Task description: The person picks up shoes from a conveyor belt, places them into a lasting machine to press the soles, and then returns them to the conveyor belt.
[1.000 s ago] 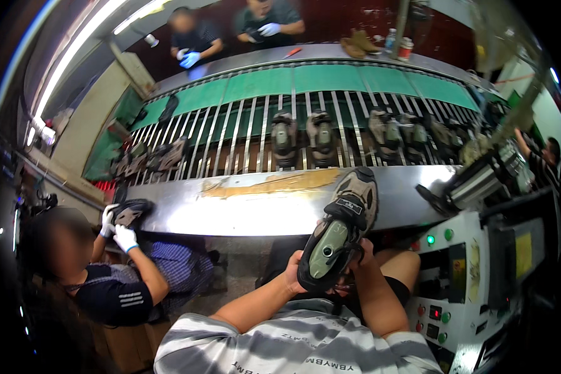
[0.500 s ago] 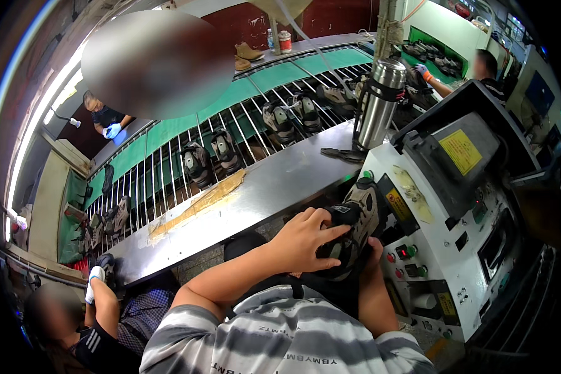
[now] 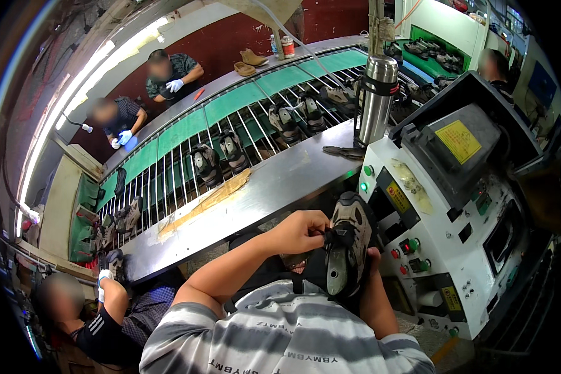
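A grey and black sports shoe (image 3: 357,225) is held upright in front of me, toe pointing away. A greenish-grey shoe last (image 3: 337,269) with a small hole fills its opening. My left hand (image 3: 298,233) is closed, its fingertips pinching the black tongue (image 3: 338,235) at the shoe's left side. Around the shoe's right side, near the heel, my right hand (image 3: 372,262) grips it. Most of that hand's fingers are hidden behind the shoe.
A control machine (image 3: 389,234) stands close on my right. Ahead runs a metal counter (image 3: 280,181) with a steel thermos (image 3: 375,109) and dark pliers (image 3: 344,152). Beyond it, a roller conveyor (image 3: 184,165) carries several shoes. Co-workers sit or stand at left and beyond the conveyor.
My left hand has gone from spread over the shoe's top to a pinch on its tongue, slightly farther left. The shoe has turned, and the last shows more. The view has shifted a little.
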Demonstrator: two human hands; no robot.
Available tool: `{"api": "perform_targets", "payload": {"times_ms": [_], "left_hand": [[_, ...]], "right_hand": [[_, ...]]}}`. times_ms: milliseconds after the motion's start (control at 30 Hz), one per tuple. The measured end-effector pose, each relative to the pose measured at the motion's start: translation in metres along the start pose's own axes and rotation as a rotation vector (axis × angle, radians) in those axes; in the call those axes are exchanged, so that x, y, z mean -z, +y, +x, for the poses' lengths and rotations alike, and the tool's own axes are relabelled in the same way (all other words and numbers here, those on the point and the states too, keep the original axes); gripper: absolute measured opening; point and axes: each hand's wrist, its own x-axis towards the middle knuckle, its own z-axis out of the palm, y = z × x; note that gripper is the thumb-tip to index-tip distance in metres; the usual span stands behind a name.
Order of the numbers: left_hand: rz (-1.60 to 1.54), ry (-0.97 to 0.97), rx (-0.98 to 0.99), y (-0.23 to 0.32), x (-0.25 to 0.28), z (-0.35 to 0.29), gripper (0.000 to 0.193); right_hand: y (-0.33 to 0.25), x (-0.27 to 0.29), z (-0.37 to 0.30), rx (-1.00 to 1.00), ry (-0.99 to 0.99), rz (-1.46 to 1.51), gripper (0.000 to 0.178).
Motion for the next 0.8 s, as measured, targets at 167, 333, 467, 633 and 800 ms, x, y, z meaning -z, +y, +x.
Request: {"api": "perform_targets", "payload": {"times_ms": [167, 333, 467, 633, 800], "left_hand": [[-0.114, -0.12, 0.099, -0.011, -0.003, 0.006, 0.014], [-0.091, -0.289, 0.04, -0.015, -0.009, 0.008, 0.018], [0.203, -0.185, -0.05, -0.015, -0.035, 0.018, 0.031], [0.233, -0.148, 0.23, -0.048, -0.078, 0.05, 0.032], [-0.524, -0.27, 0.259, -0.08, -0.122, 0.071, 0.018]], "right_hand": [[0.005, -0.008, -0.017, -0.109, 0.038, 0.054, 0.08], [-0.009, -0.047, -0.04, -0.248, 0.174, 0.211, 0.077], [-0.022, -0.011, -0.045, -0.112, 0.252, -0.265, 0.071], [-0.027, 0.03, -0.063, 0.115, 0.521, -0.556, 0.075], [-0.04, 0.044, -0.125, 0.13, 0.563, -0.188, 0.077]]}}
